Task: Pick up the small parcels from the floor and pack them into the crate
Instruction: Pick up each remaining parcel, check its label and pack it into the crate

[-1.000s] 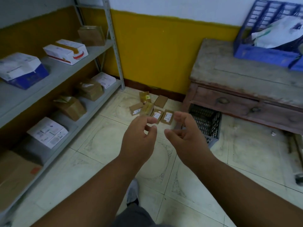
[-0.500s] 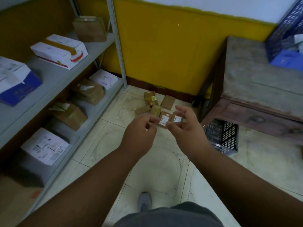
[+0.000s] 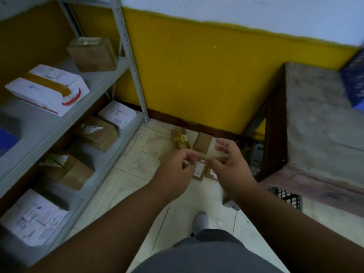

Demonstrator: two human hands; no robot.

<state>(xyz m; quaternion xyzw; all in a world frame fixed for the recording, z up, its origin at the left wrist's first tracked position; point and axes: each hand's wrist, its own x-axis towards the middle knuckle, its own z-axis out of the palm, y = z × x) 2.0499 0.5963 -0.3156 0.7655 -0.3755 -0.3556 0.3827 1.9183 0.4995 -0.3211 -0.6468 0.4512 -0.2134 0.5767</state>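
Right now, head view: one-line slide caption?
Both hands, left and right, reach toward small parcels on the floor; black crate waits under the table.

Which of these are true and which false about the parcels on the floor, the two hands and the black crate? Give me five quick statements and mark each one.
1. The small parcels lie on the floor near the yellow wall. True.
2. The left hand has lifted a parcel clear of the floor. False: it reaches over the pile with its fingers curled, and no parcel is plainly in its grip.
3. The right hand reaches toward the pile with its fingers spread. True.
4. The black crate stands on top of the wooden table. False: it sits on the floor, partly under the table.
5. The shelves on the left are bare. False: they hold brown and white boxes.
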